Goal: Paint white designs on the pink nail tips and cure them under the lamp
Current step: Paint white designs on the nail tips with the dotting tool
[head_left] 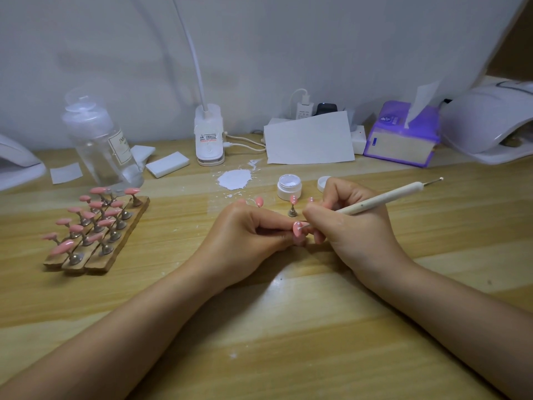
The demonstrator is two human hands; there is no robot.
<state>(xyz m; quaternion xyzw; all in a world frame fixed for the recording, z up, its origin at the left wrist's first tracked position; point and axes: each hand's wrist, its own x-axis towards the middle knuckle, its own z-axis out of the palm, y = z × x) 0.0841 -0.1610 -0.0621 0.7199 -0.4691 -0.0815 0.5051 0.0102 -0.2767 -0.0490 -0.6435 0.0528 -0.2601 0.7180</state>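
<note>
Worktable (288, 327), light wood grain, seen from the head camera. Left hand (245, 235): fingers curled, pinching a pink nail tip (297, 228) at centre, just above the table; its stand, if any, was hidden by the fingers. Right hand (354, 226): fingers closed round a white dotting tool (383, 197), the near point touching the held tip, the far ball end raised toward the right. One white dot was visible on the tip. Just behind the hands: a dotted tip on a small metal stand (293, 207), and two further pink tips partly hidden by the fingers. Behind those: an open white paint jar (289, 186) with its lid (323, 183) beside it to the right. Left of the jar: a dried white paint patch (234, 179) on the wood. Far left: a wooden rack (115, 249) carrying rows of plain pink tips on stands. Behind the rack: a clear bottle (99, 142). Back right corner: a white curing lamp (490, 125), next to a purple tissue pack (402, 134).
</note>
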